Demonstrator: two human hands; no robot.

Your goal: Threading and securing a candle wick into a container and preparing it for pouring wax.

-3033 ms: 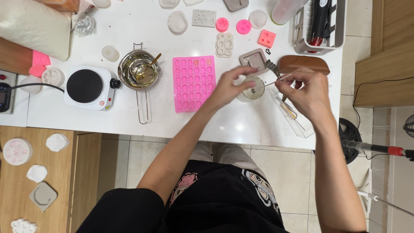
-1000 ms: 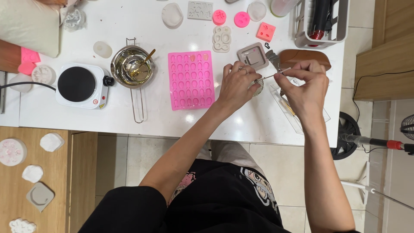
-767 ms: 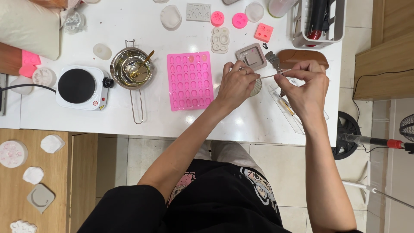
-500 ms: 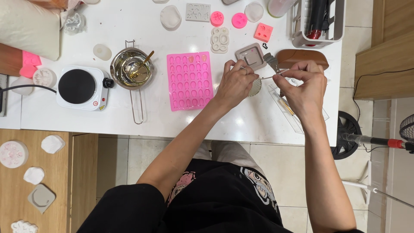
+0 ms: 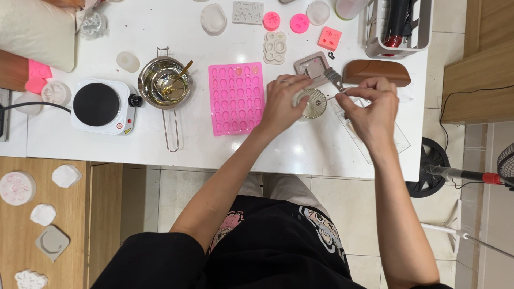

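Observation:
A small ribbed clear glass cup stands on the white table. My left hand rests against the cup's left side, its fingers curled around the rim. My right hand pinches a thin white wick whose metal base end hangs over the cup's middle. A large pink silicone mould with several small cavities lies just left of my left hand.
A steel pot with a spoon sits beside a small white hot plate. A brown case, a grey square mould, a clear tray and small pink moulds surround the cup. A white caddy stands at the back right.
My left hand has slid off the top of the cup to its left side, so the cup shows fully. The wick's base end has come down over the cup.

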